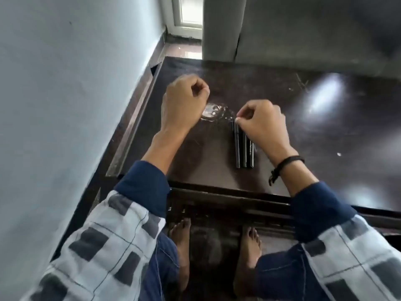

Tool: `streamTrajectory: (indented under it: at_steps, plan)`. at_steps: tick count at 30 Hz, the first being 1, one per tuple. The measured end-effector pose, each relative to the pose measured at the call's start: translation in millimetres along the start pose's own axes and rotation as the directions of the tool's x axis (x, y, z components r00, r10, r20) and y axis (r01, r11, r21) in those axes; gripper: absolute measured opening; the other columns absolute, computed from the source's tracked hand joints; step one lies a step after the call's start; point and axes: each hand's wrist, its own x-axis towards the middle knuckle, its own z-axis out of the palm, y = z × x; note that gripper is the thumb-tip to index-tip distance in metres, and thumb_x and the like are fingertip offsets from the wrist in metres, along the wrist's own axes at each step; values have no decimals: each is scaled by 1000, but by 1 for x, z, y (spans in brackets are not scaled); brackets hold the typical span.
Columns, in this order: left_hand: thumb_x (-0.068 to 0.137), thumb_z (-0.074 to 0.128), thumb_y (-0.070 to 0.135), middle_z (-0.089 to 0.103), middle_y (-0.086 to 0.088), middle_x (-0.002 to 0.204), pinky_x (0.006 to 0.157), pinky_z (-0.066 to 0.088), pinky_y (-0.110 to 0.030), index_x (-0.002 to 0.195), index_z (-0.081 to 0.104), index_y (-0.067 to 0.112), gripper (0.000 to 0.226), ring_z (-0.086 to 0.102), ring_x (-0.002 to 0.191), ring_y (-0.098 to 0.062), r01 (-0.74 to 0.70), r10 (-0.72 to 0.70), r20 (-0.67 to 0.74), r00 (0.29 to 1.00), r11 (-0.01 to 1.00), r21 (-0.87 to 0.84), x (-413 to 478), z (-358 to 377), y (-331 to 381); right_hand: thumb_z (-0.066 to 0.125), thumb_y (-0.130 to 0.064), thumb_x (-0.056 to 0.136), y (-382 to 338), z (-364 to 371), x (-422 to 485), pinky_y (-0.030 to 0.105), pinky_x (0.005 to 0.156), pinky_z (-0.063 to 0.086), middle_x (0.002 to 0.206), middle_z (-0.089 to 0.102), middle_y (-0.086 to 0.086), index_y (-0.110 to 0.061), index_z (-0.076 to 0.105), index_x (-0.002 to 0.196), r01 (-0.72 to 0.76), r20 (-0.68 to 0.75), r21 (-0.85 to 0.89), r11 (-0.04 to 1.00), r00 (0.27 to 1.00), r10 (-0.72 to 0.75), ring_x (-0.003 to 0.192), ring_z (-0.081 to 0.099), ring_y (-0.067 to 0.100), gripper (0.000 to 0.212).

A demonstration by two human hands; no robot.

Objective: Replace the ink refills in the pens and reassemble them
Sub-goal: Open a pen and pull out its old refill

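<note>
Pens (244,148), three side by side, right hand (262,124) pinching one's tip, left hand (184,103) curled, grip unclear.

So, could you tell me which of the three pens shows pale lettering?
The rightmost pen, partly under the right hand; the middle pen and leftmost pen look plain black.

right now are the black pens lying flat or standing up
Lying flat: three black pens side by side on the table, right hand pinching one's far end.
</note>
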Motion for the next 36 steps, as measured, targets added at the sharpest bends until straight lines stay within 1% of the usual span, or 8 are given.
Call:
streamTrajectory:
  at_steps: [4,8,12,15,22,26,31,36]
  plan:
    - [87,64,25,70,10,91,77,52,-27,84,73,24,9,62,77,-8,33,-35,51,998,998,45,-2,0,-12,69,-26,83,1,-3,3,39,84,56,92,75,1,-24,74,91,16,-20,-109,994,1000,-18,95,69,30,10]
    - [89,65,27,71,7,93,74,46,-22,86,73,23,10,61,76,-7,2,-6,80,997,999,50,10,3,-9,67,-26,83,-3,6,7,38,77,52,98,73,5,-22,71,93,97,31,-237,967,995,-92,97,67,37,11]
    - [86,65,35,70,10,90,77,52,-31,80,71,29,10,64,77,-11,17,-20,88,996,999,39,16,7,-6,67,-25,89,-7,19,3,40,74,49,103,70,9,-15,67,100,174,110,-360,917,983,-143,99,65,40,15]
    - [87,66,36,68,13,88,75,50,-29,79,70,30,11,63,77,-9,29,-31,89,996,999,26,17,7,0,66,-22,91,-11,26,-1,37,70,45,104,67,8,-12,65,100,199,154,-399,895,977,-149,98,64,39,14]
    - [90,66,35,68,13,85,78,52,-30,78,66,34,12,64,78,-9,72,-75,125,989,997,25,14,0,1,62,-8,87,-13,25,-2,35,72,42,112,64,5,-17,67,107,176,230,-300,938,967,-108,100,63,36,23]
    - [89,67,38,65,18,78,79,53,-31,78,68,34,12,65,79,-8,159,-159,156,975,987,14,15,-1,6,62,-2,83,-13,29,0,33,73,42,102,54,-4,-21,67,108,205,289,-163,965,945,-152,94,61,28,32]
    - [81,69,43,74,12,78,86,58,-45,79,76,29,16,69,82,-11,333,-283,245,927,922,-196,16,-1,5,71,-15,85,-13,35,-4,36,74,45,108,53,2,-19,62,114,166,179,-145,975,974,-139,91,61,30,31]
    - [87,72,31,75,9,82,73,53,-28,82,76,26,9,66,74,-3,398,-313,317,895,882,-253,16,-4,2,65,-12,85,-13,41,-5,41,80,52,108,65,8,-17,59,119,120,241,-149,981,967,-82,97,63,33,35]
